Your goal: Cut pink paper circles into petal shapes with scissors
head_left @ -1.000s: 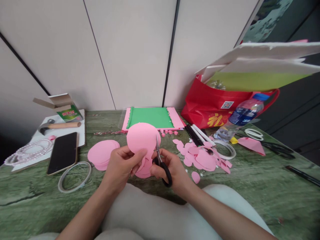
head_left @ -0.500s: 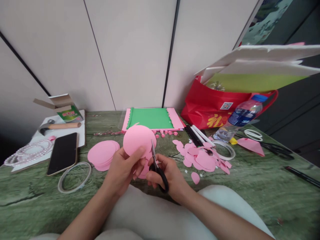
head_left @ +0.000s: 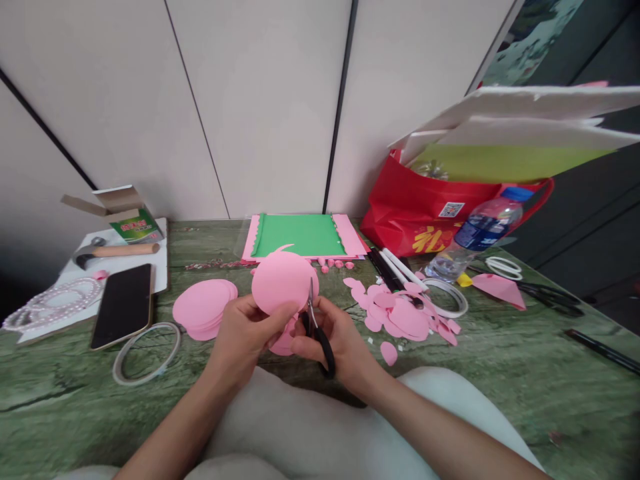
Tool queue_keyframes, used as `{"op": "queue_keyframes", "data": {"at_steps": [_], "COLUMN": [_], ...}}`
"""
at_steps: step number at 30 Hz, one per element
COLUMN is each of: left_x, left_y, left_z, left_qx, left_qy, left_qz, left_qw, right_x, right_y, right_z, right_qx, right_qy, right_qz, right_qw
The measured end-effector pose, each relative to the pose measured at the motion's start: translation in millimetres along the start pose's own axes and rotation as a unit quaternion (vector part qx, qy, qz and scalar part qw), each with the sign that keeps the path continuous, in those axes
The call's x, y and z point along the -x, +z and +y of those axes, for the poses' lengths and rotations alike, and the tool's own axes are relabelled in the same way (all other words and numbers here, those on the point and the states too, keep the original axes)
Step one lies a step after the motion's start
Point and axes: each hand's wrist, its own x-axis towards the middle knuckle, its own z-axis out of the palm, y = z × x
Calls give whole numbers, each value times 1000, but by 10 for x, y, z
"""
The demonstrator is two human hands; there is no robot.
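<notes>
A green, wood-grained worktop (head_left: 75, 427) fills the lower view. At its far right, pale boards (head_left: 535, 133) jut from a red bag (head_left: 400, 207), with a water bottle (head_left: 483, 230) leaning in front. Along the middle of the far edge, a green sheet (head_left: 295, 235) lies over pink paper.

Two bare hands are raised near the middle. The left hand (head_left: 245, 337) pinches a pink disc (head_left: 280, 283) between thumb and fingers, above the worktop and in front of the green sheet. The right hand (head_left: 347, 340) grips scissors (head_left: 325, 353) by their black handles, fingers curled; the blades point away from the person, at the disc's right rim. Whether they are biting into paper is unclear.

Towards the left edge are a dark phone (head_left: 123, 303) and, beyond it, a hammer (head_left: 130, 250) with a wooden handle. Left of the left hand sits a stack (head_left: 203, 307) of pink rounds. Right of the right hand, pink scraps (head_left: 407, 317) lie heaped against a tape roll (head_left: 464, 305).

Smallest is a curved pink sliver (head_left: 283, 250) sticking up from the disc's far rim. It looks like a freshly cut trimming, which suggests that the rim is being pared and the cut is only partway round.
</notes>
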Motion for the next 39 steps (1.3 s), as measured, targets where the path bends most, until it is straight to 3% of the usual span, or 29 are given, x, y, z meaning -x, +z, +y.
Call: {"op": "queue_keyframes", "data": {"at_steps": [25,39], "left_x": [0,-13], "left_y": [-36,-39], "left_z": [-14,-7], "left_qx": [2,63], "left_qy": [13,12], "left_qz": [-15,-41], "left_qw": [1000,997], "right_x": [-11,4], "right_y": [-3,-29], "right_z": [35,85], "right_qx": [0,18], "right_qy": [7,10], "right_qz": [21,12], "right_qw": [1000,1000]}}
